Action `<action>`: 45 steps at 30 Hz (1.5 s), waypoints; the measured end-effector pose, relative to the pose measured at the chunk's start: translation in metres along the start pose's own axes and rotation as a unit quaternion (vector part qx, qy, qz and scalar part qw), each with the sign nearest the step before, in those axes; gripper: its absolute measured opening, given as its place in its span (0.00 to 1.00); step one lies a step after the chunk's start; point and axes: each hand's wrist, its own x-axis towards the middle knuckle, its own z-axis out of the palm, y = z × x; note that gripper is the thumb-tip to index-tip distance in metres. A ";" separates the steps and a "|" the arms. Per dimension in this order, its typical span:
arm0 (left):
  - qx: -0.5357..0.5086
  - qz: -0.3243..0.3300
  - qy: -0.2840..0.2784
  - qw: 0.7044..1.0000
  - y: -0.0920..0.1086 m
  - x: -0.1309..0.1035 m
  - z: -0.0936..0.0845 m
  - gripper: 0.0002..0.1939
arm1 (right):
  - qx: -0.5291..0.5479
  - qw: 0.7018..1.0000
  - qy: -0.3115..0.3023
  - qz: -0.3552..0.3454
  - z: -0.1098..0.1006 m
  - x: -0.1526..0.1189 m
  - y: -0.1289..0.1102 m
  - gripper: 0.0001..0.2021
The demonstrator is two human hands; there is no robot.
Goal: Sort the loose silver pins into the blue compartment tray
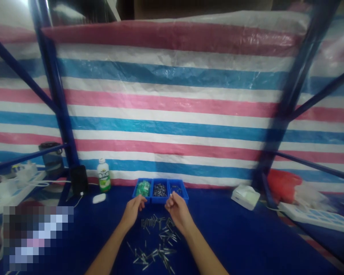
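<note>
Three blue bins joined in a row stand in front of my hands: the left bin (135, 190) holds green plastic-looking pieces (143, 188), the middle one many small dark metal pieces (159, 190), the right one (184, 190) a few small metal bits (176, 188). My left hand (134, 210) is just before the left bin, fingers curled together. At the near edge of the right bin, my right hand (177, 211) has its fingers closed in a pinch. Anything in either hand is too small or hidden. Between my forearms lie many thin silver metal pins (167, 233) in loose groups.
A blue table surface (226, 236) spreads around. Behind are a white-and-green bottle (104, 175), a white case (99, 198), a black object (78, 180) and a tissue pack (245, 196). Power strips (318, 218) lie at the sides. Blue metal posts frame a striped tarp (172, 126).
</note>
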 end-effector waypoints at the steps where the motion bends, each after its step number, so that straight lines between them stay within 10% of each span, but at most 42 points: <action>1: 0.002 0.000 0.006 1.000 -0.001 0.001 0.000 0.32 | -0.004 1.000 0.003 0.005 0.000 0.000 0.000 0.18; 12: 0.039 0.009 0.022 0.999 0.008 -0.007 -0.001 0.30 | -0.125 0.984 0.105 0.064 -0.005 -0.005 0.009 0.22; 17: 0.045 0.003 0.031 0.999 0.010 -0.003 -0.001 0.30 | -0.289 0.956 0.056 -0.007 -0.010 -0.003 0.007 0.17; 24: 0.050 0.007 0.015 0.999 0.012 -0.007 0.001 0.28 | -0.641 0.716 -0.268 -0.062 0.013 -0.036 0.009 0.08; 29: 0.046 0.005 0.018 0.999 0.011 -0.010 0.002 0.29 | -0.678 0.645 -0.345 -0.072 0.016 -0.045 0.016 0.10; 37: 0.052 0.008 0.015 0.999 0.004 -0.004 0.003 0.28 | -0.704 0.621 -0.328 -0.104 0.015 -0.040 0.017 0.04; 45: 0.075 0.013 0.023 0.997 0.009 -0.010 0.001 0.28 | -0.684 0.659 -0.291 -0.119 0.017 -0.040 0.018 0.01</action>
